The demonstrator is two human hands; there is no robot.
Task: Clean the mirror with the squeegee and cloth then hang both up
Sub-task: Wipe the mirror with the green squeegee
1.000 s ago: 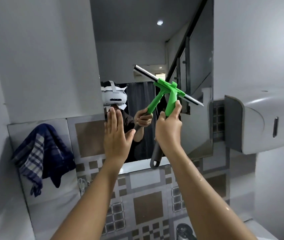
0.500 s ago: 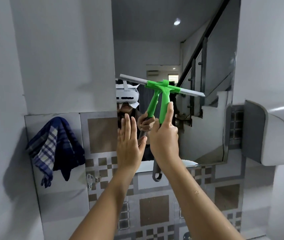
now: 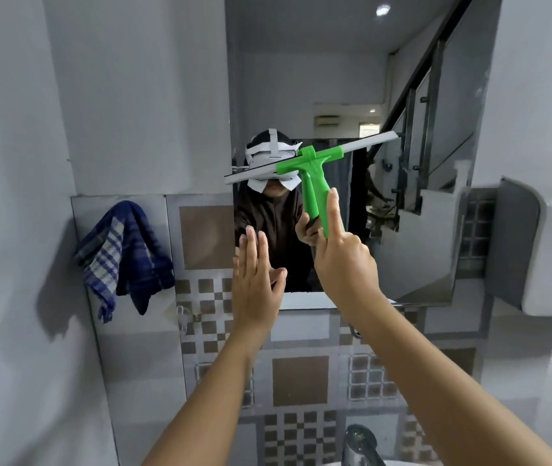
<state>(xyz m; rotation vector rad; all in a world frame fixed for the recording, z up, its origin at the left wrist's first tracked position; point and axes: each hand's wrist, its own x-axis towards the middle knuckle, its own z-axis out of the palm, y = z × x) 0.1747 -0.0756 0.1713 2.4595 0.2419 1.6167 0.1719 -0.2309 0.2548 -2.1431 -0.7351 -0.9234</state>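
We face a tiled wall (image 3: 298, 378); the mirror (image 3: 351, 79) rises above our grip. Our right hand (image 3: 343, 260) clasps the squeegee (image 3: 311, 163), blade tilted against glass for wiping. Our left hand (image 3: 256, 280), flat and empty, steadies beside it. The cloth (image 3: 120, 253) hangs far left.

No legible text, label, brand mark, number or sign found anywhere in view.
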